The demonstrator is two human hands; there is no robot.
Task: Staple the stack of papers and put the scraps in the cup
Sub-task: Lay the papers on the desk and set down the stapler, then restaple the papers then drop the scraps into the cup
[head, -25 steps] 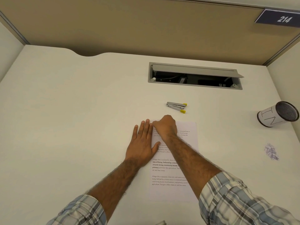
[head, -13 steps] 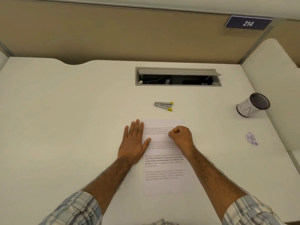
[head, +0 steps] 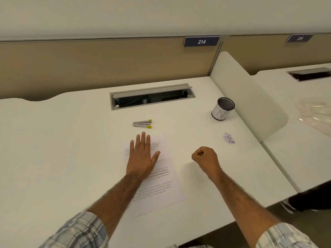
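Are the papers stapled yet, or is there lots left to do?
Nothing looks finished. The left hand presses flat on the papers; the right hand is a fist beside them, contents hidden. The stapler lies untouched beyond the papers, and the scraps lie on the desk, not in the cup. Stapling and tidying seem left.

Printed papers [head: 161, 190] lie flat on the desk [head: 71, 140]. A grey, yellow-tipped stapler [head: 142, 123] lies just beyond. Scraps [head: 228, 138] sit near the upright cup [head: 222, 109].

Open desk [head: 71, 149] btwn right grip [head: 204, 157] and scraps [head: 228, 138], cup [head: 222, 110] beyond, divider [head: 250, 97] along rt
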